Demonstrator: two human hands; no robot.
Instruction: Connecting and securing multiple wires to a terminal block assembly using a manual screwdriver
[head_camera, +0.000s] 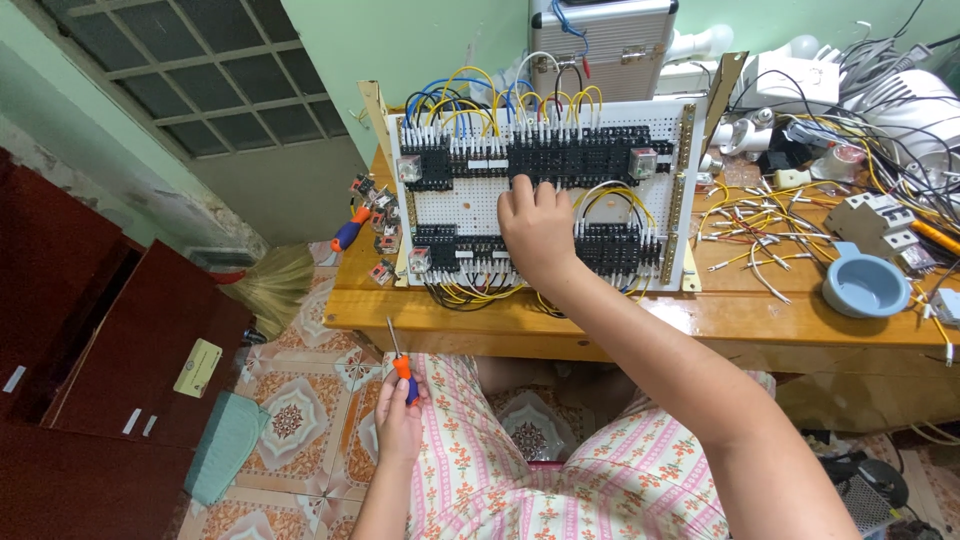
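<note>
A white perforated wiring panel (470, 205) leans upright on the wooden table (700, 315), carrying rows of black terminal blocks and relays with yellow, blue and white wires looped over the top. My right hand (538, 228) reaches up onto the panel's middle, fingertips touching the upper row of black blocks (570, 160). My left hand (398, 425) rests low over my lap, closed round an orange-and-blue handled screwdriver (402, 368) whose shaft points up toward the table edge.
Loose yellow and white wire pieces (760, 235), a blue bowl (862, 285), grey breakers (878, 220) and tangled cables fill the table's right side. Another screwdriver (350, 230) lies at the left edge. A broom (270, 285) and dark red cabinet (110, 350) stand to the left.
</note>
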